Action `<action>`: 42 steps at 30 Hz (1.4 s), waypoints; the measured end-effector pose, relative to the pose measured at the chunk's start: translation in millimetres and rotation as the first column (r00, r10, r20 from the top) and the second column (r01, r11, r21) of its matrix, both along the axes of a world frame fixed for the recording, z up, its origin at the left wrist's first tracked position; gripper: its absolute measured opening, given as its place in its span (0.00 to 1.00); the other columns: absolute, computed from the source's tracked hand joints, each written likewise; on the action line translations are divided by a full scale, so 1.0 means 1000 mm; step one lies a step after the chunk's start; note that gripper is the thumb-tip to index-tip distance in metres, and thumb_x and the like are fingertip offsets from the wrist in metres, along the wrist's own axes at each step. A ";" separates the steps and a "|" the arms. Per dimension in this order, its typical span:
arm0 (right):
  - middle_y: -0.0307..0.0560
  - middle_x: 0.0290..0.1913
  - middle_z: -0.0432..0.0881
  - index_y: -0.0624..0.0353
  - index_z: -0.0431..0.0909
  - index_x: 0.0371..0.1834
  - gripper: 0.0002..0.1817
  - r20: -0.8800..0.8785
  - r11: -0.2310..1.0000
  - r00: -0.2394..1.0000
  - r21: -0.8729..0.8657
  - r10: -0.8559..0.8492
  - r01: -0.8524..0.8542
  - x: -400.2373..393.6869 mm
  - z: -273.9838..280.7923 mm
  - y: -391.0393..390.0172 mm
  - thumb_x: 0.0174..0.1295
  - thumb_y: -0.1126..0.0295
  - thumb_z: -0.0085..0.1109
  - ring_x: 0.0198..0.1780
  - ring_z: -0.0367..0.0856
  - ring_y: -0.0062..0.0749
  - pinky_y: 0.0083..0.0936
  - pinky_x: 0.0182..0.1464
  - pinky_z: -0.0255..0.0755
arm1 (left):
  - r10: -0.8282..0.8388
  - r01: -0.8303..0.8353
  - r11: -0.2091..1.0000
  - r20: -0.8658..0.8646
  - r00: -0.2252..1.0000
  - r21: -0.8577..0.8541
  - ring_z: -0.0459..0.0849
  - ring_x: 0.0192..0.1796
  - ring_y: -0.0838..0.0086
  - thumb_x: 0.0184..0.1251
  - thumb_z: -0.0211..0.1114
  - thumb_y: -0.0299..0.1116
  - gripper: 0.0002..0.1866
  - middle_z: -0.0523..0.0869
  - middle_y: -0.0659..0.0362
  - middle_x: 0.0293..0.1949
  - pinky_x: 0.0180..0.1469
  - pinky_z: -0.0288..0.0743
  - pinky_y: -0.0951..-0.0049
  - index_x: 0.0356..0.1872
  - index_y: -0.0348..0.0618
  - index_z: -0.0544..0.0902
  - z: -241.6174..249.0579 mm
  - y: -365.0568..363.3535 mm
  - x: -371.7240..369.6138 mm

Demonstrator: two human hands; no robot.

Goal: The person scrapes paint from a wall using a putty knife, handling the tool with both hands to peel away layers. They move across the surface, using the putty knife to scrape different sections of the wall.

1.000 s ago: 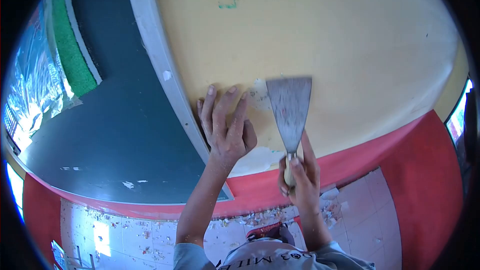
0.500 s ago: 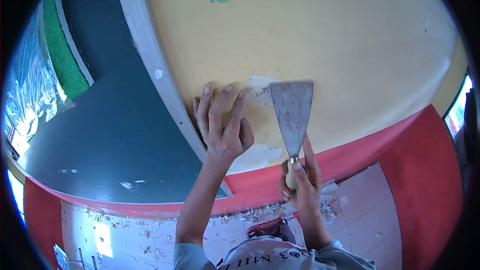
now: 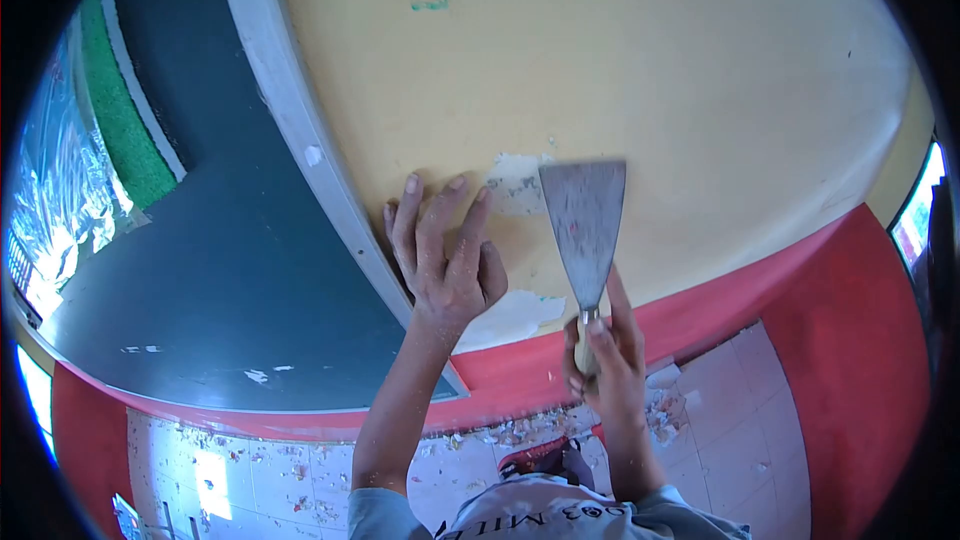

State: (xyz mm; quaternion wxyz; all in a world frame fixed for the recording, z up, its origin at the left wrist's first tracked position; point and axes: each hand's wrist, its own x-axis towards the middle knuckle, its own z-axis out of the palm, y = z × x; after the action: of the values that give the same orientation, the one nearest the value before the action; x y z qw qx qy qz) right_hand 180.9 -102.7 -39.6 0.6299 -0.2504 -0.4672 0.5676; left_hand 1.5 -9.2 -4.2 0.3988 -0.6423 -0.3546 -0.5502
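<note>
My right hand (image 3: 606,355) grips the pale handle of a paint scraper (image 3: 585,215), its wide metal blade pointing up. The blade's edge is at the yellow wall (image 3: 720,120), beside a whitish patch of stripped paint (image 3: 516,185). To the left, my left hand (image 3: 440,260) rests against the wall with fingers spread and holds nothing. Below it, a second bare patch (image 3: 515,318) borders the red lower band of the wall (image 3: 510,365). Dust speckles the left hand and forearm.
A dark green board (image 3: 230,270) with a pale frame (image 3: 300,110) stands at the left, close to my left hand. Paint flakes (image 3: 510,427) litter the tiled floor (image 3: 740,420) along the wall's foot. A shoe (image 3: 535,455) shows below me.
Both hands and the scraper stay almost in place. The view has shifted slightly, with the board's frame a little further left.
</note>
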 end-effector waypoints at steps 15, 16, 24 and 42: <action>0.42 0.32 0.75 0.48 0.49 0.80 0.33 -0.017 0.997 1.000 -0.081 0.007 -0.009 0.005 0.008 -0.010 0.74 0.70 0.47 0.17 0.67 0.14 0.13 0.17 0.61 | 0.003 -0.003 1.000 0.010 1.000 -0.007 0.68 0.70 0.46 0.61 0.55 0.24 0.16 0.80 0.51 0.57 0.73 0.54 0.45 0.47 0.40 0.86 0.001 0.001 0.001; 0.42 0.32 0.75 0.48 0.49 0.80 0.33 -0.008 0.997 1.000 -0.079 0.009 -0.010 0.005 0.004 -0.011 0.74 0.70 0.47 0.17 0.67 0.14 0.13 0.17 0.61 | 0.009 -0.009 1.000 0.007 1.000 -0.012 0.68 0.70 0.46 0.61 0.55 0.24 0.16 0.79 0.51 0.57 0.73 0.54 0.45 0.47 0.40 0.86 0.000 -0.001 0.001; 0.40 0.31 0.73 0.49 0.48 0.80 0.33 0.054 0.999 0.998 -0.045 0.013 -0.010 0.000 0.019 -0.005 0.75 0.67 0.48 0.18 0.66 0.13 0.13 0.17 0.60 | -0.005 0.005 1.000 0.017 1.000 0.006 0.68 0.70 0.47 0.60 0.56 0.24 0.16 0.80 0.51 0.57 0.73 0.54 0.45 0.47 0.41 0.87 0.001 0.002 0.002; 0.40 0.32 0.74 0.52 0.47 0.80 0.33 0.091 0.999 0.996 -0.035 0.012 -0.009 -0.002 0.022 -0.002 0.75 0.68 0.48 0.18 0.67 0.13 0.12 0.18 0.61 | -0.009 0.008 1.000 0.015 1.000 0.008 0.68 0.69 0.46 0.60 0.55 0.23 0.16 0.79 0.51 0.57 0.72 0.56 0.46 0.47 0.41 0.86 0.001 0.001 0.002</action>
State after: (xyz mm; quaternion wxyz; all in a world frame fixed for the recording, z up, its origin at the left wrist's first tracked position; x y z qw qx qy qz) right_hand 178.8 -104.4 -17.6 0.6004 -0.2844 -0.4871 0.5669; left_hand 3.5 -7.8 -2.8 0.3964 -0.6380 -0.3526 -0.5582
